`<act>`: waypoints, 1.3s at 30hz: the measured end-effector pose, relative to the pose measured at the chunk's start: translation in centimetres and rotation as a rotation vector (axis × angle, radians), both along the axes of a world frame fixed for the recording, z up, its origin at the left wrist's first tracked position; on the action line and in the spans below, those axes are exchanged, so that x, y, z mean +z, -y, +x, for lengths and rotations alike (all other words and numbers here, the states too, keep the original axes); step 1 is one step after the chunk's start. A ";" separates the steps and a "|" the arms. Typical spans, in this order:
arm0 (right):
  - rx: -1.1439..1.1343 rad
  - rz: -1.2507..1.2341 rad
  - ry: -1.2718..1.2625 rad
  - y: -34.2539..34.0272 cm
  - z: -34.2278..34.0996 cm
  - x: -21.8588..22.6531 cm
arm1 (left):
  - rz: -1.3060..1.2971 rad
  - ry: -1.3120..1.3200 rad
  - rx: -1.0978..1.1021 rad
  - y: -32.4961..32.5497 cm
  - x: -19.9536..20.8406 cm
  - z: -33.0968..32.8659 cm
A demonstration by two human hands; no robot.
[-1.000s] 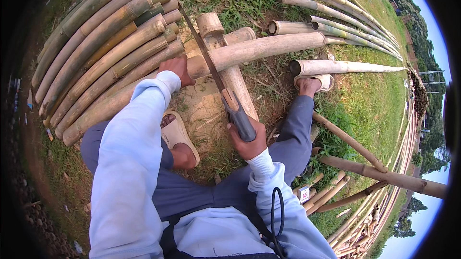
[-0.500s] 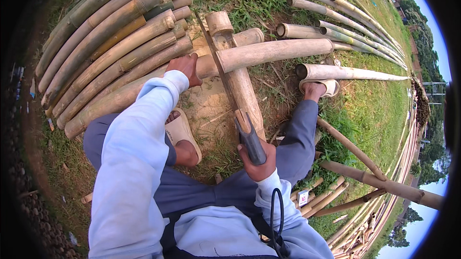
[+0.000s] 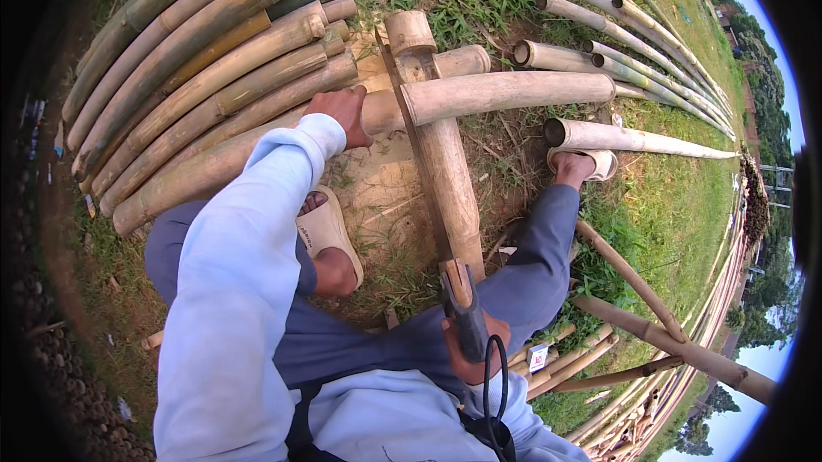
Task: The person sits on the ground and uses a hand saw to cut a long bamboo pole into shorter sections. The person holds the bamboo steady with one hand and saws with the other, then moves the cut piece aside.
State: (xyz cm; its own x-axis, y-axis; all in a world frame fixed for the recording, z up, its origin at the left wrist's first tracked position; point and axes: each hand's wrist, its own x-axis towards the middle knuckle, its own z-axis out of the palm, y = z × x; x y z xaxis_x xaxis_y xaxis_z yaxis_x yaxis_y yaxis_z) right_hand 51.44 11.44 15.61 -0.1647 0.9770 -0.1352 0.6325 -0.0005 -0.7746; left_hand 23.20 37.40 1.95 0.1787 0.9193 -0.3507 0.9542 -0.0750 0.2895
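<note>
A thick bamboo pole (image 3: 514, 92) lies across a notched bamboo support (image 3: 452, 179). My left hand (image 3: 342, 116) is wrapped round that pole, just left of the blade. In my right hand (image 3: 476, 344), close to my lap, is the dark handle of a handsaw (image 3: 428, 192). Its long blade runs away from me and rests against the pole beside the support. I cannot tell how deep the blade sits in the bamboo. My sandalled feet stand on either side of the support, the left sandal (image 3: 327, 235) under the pole.
Several cut bamboo poles (image 3: 214, 59) lie stacked at the left. More long poles (image 3: 634, 34) stretch over the grass at the far right. Crossed bamboo props (image 3: 668, 338) stand at the right, near a small white box (image 3: 538, 357). A black cord (image 3: 490, 376) hangs before me.
My right hand has drawn the saw back toward my body and slightly right. My left hand still grips the pole. The whole view has shifted a little.
</note>
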 end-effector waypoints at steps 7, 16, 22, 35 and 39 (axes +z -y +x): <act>-0.026 -0.013 -0.253 -8.9 -3.2 -4.7 | -0.005 -0.033 -0.012 -0.6 1.0 0.0; -0.074 0.019 -0.022 0.7 0.6 -0.9 | 0.011 -0.012 -0.014 -0.8 -0.4 -0.7; -0.082 0.037 -0.313 -12.5 -4.5 -6.4 | 0.002 -0.009 -0.028 -0.6 0.5 0.8; -0.100 -0.016 -0.184 -2.7 -0.5 -3.9 | -0.070 -0.008 0.020 -1.2 0.8 -0.5; -0.061 -0.004 -0.290 -8.5 -2.7 -5.3 | -0.057 -0.018 -0.008 -2.1 0.9 -1.0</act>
State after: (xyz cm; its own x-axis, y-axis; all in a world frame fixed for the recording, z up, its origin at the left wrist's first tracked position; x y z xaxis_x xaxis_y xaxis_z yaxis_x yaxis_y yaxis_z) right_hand 48.79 19.93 10.34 -0.1382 0.9858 -0.0951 0.3832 -0.0353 -0.9230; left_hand 22.25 39.54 2.89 0.1787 0.8965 -0.4054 0.9589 -0.0664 0.2759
